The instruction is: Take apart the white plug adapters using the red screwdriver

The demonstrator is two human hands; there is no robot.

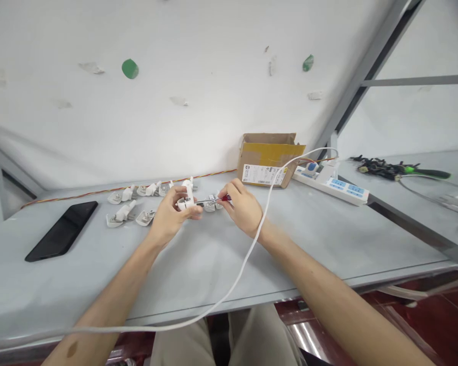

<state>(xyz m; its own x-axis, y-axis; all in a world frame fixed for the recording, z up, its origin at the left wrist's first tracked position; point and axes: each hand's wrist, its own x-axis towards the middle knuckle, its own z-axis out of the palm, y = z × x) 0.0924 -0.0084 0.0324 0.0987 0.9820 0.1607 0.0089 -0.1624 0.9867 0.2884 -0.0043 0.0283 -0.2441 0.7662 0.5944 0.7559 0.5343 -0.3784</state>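
Note:
My left hand [171, 211] is closed around a white plug-like plastic part [190, 192], held just above the grey table. In my right hand [242, 206] is a screwdriver [225, 198] with a dark red handle. Its thin shaft points left, and the tip meets the white part near my left fingers; the exact contact point is too small to make out. Another opened white plug piece [211, 205] with metal inside lies on the table behind the shaft. Left of my left hand lie several similar white plug pieces [121, 214], some partly hidden by that hand.
A black phone [62, 231] lies at the left. Behind my right hand stands an open cardboard box [269, 157], with a white power strip [330, 185] beside it. A white cable [248, 254] crosses in front of my right wrist. Dark bundled wires [383, 168] lie far right.

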